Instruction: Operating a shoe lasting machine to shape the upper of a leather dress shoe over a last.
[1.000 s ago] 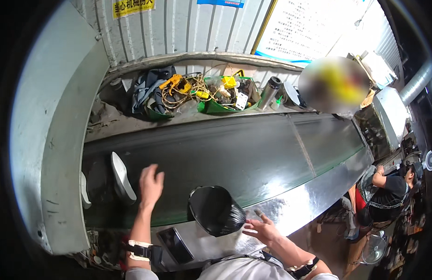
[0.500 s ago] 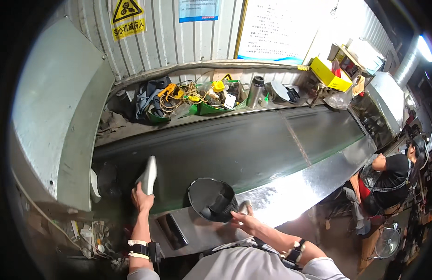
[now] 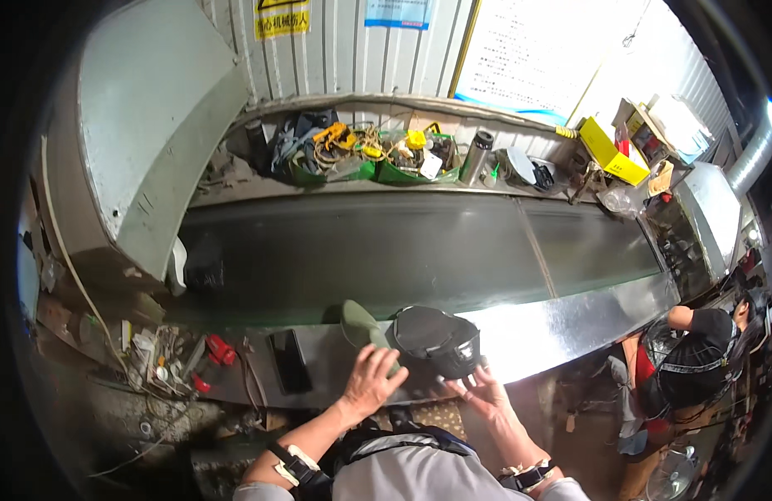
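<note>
My left hand is closed around the lower end of a greenish-grey shoe last, whose rounded end points away from me over the belt's near edge. Close on its right is a black, bowl-like piece with a dark hollow; its exact kind I cannot make out. My right hand grips that piece at its lower right edge, fingers partly behind it. On the metal ledge left of my hands lies a dark, flat phone.
A dark conveyor belt runs across, with a pale curved piece by the grey machine hood. Beyond are green bins, a steel flask and a yellow box. A co-worker sits at right; a fan stands nearby.
My left hand has brought the shoe last right and nearer, off the belt's middle, beside the black piece. The black piece has turned in my right hand. The view has shifted too.
</note>
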Motion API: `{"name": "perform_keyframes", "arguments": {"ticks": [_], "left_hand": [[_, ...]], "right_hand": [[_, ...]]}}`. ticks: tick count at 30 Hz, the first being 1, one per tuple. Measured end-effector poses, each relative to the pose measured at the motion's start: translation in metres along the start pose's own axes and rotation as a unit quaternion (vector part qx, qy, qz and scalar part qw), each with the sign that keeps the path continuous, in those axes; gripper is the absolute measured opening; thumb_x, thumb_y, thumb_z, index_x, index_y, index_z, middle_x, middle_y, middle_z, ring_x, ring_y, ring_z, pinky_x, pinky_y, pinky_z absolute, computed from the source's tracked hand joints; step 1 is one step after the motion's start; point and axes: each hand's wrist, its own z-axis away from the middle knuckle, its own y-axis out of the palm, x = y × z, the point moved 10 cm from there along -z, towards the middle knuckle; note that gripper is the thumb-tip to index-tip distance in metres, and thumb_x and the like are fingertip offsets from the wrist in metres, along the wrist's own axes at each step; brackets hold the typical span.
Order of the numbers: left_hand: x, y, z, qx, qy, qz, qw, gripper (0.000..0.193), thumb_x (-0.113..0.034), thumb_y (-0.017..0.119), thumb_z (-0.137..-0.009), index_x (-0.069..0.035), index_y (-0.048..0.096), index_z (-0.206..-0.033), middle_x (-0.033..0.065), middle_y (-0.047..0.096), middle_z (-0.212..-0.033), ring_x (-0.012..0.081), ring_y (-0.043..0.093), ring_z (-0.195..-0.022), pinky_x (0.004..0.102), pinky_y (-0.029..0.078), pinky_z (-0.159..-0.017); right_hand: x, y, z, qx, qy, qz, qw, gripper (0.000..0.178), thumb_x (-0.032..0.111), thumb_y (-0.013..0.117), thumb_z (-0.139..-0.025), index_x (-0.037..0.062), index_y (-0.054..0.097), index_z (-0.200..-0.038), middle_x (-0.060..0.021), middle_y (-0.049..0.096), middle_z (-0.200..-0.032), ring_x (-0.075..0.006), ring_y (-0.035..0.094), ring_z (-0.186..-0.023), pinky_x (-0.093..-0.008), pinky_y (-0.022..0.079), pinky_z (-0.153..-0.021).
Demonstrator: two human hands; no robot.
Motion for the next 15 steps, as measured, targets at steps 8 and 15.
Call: {"name": "perform_keyframes", "arguments": {"ticks": [8,15], "left_hand": [[-0.07,0.077,0.035,0.107,0.013,0.112,0.988,0.026,-0.027,0.068,-0.083,-0.023,0.07,-0.109,0.0064,0.052,-0.131,0.0239,0.042,-0.127,0.0546,0.02,-0.11],[0.021,0.018,-0.001,-0.071,-0.28,0.387,0.876,0.012,-0.012,0.071,-0.089,0.0,0.071,-0.089,0.0102,0.072,-0.088,0.0256,0.069,-0.086,0.0364,0.054,-0.076]], "right_hand": [[0.011,-0.004,0.009,-0.018,-0.025,-0.008,0.999,0.039,0.008,0.066,-0.093,0.006,0.049,-0.127,-0.0087,0.058,-0.12,-0.0354,0.055,-0.12,-0.0705,0.041,-0.105],[0.035,0.024,0.025,0.017,-0.045,0.164,0.985,0.053,0.022,0.062,-0.098,0.0122,0.04,-0.145,-0.0093,0.06,-0.128,-0.0259,0.057,-0.12,-0.0542,0.048,-0.102]]}}
